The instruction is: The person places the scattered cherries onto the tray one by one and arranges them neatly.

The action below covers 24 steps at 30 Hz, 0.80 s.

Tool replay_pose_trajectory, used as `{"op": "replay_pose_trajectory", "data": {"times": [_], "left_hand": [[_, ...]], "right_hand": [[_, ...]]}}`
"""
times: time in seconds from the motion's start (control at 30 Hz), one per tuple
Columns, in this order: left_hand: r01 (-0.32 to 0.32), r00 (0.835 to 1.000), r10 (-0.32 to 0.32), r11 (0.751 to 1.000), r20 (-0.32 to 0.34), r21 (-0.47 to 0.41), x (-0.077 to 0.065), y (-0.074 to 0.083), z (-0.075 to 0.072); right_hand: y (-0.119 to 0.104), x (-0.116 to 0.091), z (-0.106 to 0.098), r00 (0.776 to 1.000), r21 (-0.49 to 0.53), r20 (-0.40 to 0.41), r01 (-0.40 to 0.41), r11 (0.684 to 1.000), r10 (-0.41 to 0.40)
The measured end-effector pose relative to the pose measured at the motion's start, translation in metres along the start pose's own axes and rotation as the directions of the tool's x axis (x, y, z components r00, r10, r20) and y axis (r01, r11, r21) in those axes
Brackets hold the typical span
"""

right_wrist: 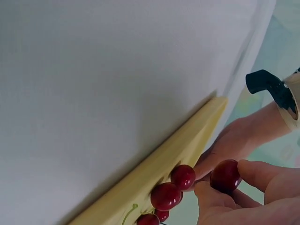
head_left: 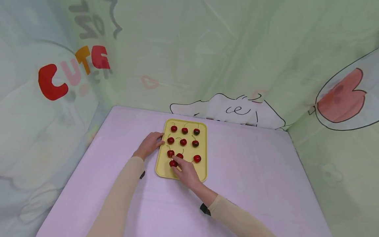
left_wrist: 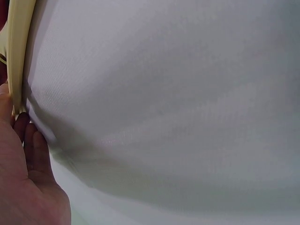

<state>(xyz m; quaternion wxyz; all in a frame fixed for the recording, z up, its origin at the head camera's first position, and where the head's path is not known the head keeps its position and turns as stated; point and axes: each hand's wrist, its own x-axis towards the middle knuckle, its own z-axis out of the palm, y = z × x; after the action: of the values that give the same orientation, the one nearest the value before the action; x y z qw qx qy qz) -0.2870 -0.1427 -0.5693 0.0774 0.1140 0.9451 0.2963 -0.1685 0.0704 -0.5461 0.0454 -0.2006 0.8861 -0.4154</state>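
A pale yellow tray (head_left: 202,171) lies on the table with several dark red cherries, stems on, set out in rows. My right hand (head_left: 186,171) is over its near end and pinches one cherry (right_wrist: 226,176) between thumb and fingers. Just beyond that cherry, two others (head_left: 170,153) sit close together on the tray, and a third (head_left: 197,158) lies off to the right. At the tray's left side, my left hand (head_left: 150,144) holds the rim, with the thumb over the edge and the other fingers against the outside (left_wrist: 40,152).
A lilac cloth (head_left: 248,171) covers the table. Fabric walls with printed drawings (head_left: 237,110) rise behind it and on both sides. Both forearms wear beige sleeves (head_left: 118,194), with a dark strap (right_wrist: 269,84) showing at the wrist.
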Motion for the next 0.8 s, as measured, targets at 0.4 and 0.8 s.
{"op": "replay_pose_trajectory", "data": {"times": [0.4,0.8], "left_hand": [[-0.015,1.0,0.015,1.0,-0.014,0.001,-0.001,0.001,-0.002],[0.019,1.0,-0.019,1.0,0.006,-0.005,-0.001,0.002,-0.001]], "right_hand": [[0.005,0.0,0.014,0.994,-0.112,0.103,0.051,0.992,-0.04],[0.005,0.001,0.021,0.991,-0.201,0.109,0.099,0.975,-0.078]]}}
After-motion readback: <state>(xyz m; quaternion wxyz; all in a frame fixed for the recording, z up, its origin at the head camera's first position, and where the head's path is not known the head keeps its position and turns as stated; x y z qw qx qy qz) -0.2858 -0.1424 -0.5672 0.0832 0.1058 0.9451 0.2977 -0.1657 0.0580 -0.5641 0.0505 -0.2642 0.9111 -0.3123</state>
